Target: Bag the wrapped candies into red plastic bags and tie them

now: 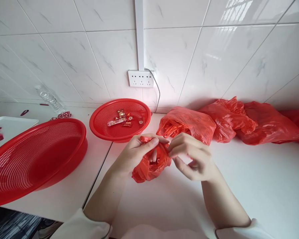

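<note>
Between my two hands is a small red plastic bag (pixel 149 169), its mouth partly open toward me, with a few dark red wrapped pieces showing inside. My left hand (pixel 143 147) grips the bag's rim on the left, thumb on top. On the other side my right hand (pixel 193 156) pinches the right edge of the rim, fingers curled. Just beyond my left hand stands a round red basket (pixel 97 124) holding several small wrapped sweets (pixel 121 119) in red, gold and pink. The bottom of the bag's contents is hidden.
A larger red basket (pixel 62 172) stands at left beside a white tray (pixel 22 121) with red packets. Behind it lies a clear plastic bottle (pixel 51 99). Several filled red bags (pixel 271 124) line the tiled wall at right. A power strip (pixel 141 79) hangs on the wall.
</note>
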{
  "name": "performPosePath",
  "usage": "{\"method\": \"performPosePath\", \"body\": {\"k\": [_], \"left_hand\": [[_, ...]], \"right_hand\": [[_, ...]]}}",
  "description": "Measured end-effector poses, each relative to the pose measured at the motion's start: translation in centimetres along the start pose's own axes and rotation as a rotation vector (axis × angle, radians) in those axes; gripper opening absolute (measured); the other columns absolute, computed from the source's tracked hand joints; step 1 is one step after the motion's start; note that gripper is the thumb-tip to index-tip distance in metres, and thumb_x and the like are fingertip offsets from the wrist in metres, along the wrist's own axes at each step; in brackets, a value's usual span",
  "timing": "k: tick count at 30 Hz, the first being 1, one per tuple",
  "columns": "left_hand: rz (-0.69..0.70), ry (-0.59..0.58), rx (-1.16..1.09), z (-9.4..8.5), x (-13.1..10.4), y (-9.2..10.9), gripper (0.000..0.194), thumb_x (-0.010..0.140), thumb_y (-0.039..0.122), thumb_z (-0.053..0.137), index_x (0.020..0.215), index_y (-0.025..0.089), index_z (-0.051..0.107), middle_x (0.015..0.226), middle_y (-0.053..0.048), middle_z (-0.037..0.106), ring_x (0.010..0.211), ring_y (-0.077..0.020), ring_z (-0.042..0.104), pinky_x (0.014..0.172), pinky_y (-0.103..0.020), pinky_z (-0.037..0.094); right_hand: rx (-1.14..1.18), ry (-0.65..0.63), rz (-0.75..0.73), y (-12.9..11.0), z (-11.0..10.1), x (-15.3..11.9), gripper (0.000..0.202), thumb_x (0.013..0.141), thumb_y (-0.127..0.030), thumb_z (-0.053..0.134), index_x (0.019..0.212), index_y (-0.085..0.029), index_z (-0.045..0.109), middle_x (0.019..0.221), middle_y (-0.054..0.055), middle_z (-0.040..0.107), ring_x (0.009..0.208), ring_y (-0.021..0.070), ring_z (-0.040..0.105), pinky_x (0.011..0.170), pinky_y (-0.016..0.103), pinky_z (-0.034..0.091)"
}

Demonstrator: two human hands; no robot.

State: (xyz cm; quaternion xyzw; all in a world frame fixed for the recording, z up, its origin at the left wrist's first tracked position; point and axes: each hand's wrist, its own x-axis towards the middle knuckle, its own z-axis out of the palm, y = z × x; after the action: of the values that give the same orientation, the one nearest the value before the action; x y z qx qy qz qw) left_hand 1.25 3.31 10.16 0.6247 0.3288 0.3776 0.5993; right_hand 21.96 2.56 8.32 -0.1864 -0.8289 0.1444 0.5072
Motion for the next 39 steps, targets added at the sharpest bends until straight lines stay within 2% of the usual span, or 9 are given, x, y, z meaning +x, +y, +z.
{"method": "performPosePath", "body": {"k": [4,8,12,14,20,25,30,34,39], "left_hand": [[0.066,-0.082,0.152,-0.1,-0.5,0.5,0.008,0.087,0.022,0.062,0.089,0.018,0.068,0.081,-0.003,0.069,0.066,-0.0119,0.061,0.06,-0.024,0.048],[0.316,-0.119,0.643,-0.5,-1.0,0.1,0.018,0.078,0.006,0.059,0.09,0.02,0.062,0.079,0.001,0.068,0.065,-0.0119,0.061,0.058,-0.024,0.047],[0.799,0.203,1.055,-1.1,0.1,-1.4,0.034,0.078,-0.001,0.053,0.096,0.025,0.065,0.093,0.0,0.072,0.088,-0.0174,0.067,0.079,-0.031,0.052],[0.898,0.358,1.08,-1.2,0.9,-2.1,0.034,0.08,-0.001,0.054,0.096,0.026,0.066,0.1,-0.002,0.071,0.092,-0.0175,0.067,0.084,-0.031,0.053],[0.798,0.491,0.936,-1.0,1.7,-2.9,0.015,0.08,0.011,0.066,0.087,0.024,0.066,0.085,-0.002,0.068,0.082,-0.0169,0.067,0.074,-0.029,0.055],[0.753,0.368,0.925,-2.3,1.4,-2.7,0.016,0.081,0.017,0.07,0.093,0.026,0.072,0.087,-0.001,0.075,0.078,-0.0163,0.069,0.073,-0.028,0.055],[0.74,0.33,1.039,-4.2,1.0,-2.0,0.008,0.076,0.021,0.076,0.075,0.023,0.069,0.067,0.002,0.067,0.058,-0.0122,0.057,0.057,-0.025,0.045],[0.584,0.22,1.039,-5.0,0.5,-1.0,0.028,0.079,0.028,0.072,0.059,0.02,0.055,0.054,0.003,0.049,0.05,-0.0101,0.039,0.05,-0.025,0.032],[0.353,0.086,0.959,-6.1,-0.2,-0.1,0.039,0.086,0.028,0.062,0.055,0.019,0.04,0.055,0.004,0.033,0.052,-0.0106,0.03,0.05,-0.026,0.027]], "right_hand": [[0.045,-0.239,-0.006,-0.9,-0.7,-0.3,0.029,0.075,-0.007,0.058,0.097,-0.023,0.066,0.096,0.007,0.063,0.088,0.022,0.061,0.078,0.041,0.054],[0.276,-0.116,0.161,0.0,0.0,-0.1,0.027,0.089,-0.02,0.051,0.113,-0.024,0.065,0.129,0.01,0.055,0.119,0.0257,0.056,0.098,0.044,0.049],[0.523,-0.092,0.57,2.3,1.3,0.2,0.035,0.101,-0.032,0.041,0.133,-0.029,0.054,0.132,0.007,0.059,0.12,0.0203,0.058,0.104,0.043,0.047],[0.602,-0.101,0.658,3.1,1.7,0.2,0.035,0.099,-0.035,0.046,0.132,-0.029,0.055,0.125,0.006,0.064,0.113,0.0187,0.061,0.103,0.042,0.048],[0.636,0.088,0.639,3.6,2.1,0.2,0.025,0.086,-0.033,0.07,0.109,-0.024,0.067,0.09,0.003,0.071,0.068,0.0121,0.064,0.06,0.027,0.058],[0.471,0.166,0.64,3.6,1.8,0.0,0.019,0.087,-0.036,0.068,0.096,-0.019,0.072,0.084,0.004,0.073,0.068,0.0137,0.068,0.064,0.03,0.06],[0.199,0.032,0.536,3.5,-0.3,-0.4,0.017,0.091,-0.035,0.063,0.087,-0.02,0.069,0.078,0.003,0.07,0.071,0.0153,0.067,0.063,0.029,0.056],[-0.146,-0.129,0.302,3.6,-3.2,-0.6,0.009,0.092,-0.03,0.061,0.089,-0.022,0.064,0.082,0.003,0.067,0.07,0.0155,0.061,0.061,0.03,0.05],[-0.222,-0.184,0.27,3.6,-6.3,-1.1,0.014,0.094,-0.028,0.055,0.083,-0.023,0.063,0.087,0.006,0.063,0.084,0.0204,0.06,0.072,0.035,0.051]]}}
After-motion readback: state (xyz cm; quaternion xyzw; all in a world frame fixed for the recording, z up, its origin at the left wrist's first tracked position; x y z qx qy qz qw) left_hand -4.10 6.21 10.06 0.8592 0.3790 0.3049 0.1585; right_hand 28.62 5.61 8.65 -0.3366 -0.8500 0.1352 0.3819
